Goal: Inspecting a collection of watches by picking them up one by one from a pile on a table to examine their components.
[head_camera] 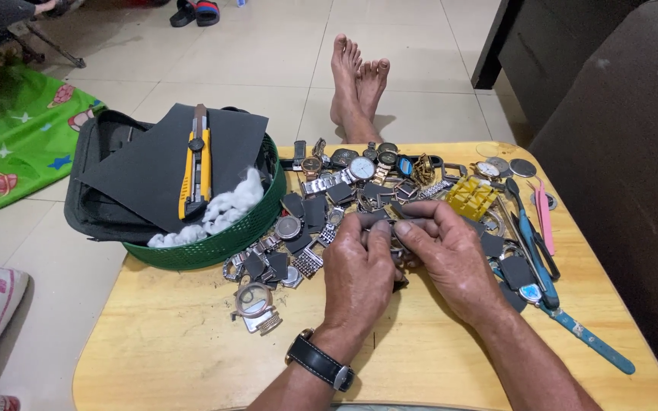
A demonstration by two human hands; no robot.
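Both my hands meet over the middle of a low wooden table. My left hand, with a black-strapped wristwatch on its wrist, and my right hand pinch a small dark watch part between their fingertips. A heap of watches, metal bands and dark strap pieces lies just beyond and left of the hands. A round rose-coloured watch case sits to the left of my left hand.
A green basket at the table's left holds a dark sheet, a yellow utility knife and white cotton. Blue pliers, pink tweezers and a yellow plastic block lie right. My bare feet rest beyond the table.
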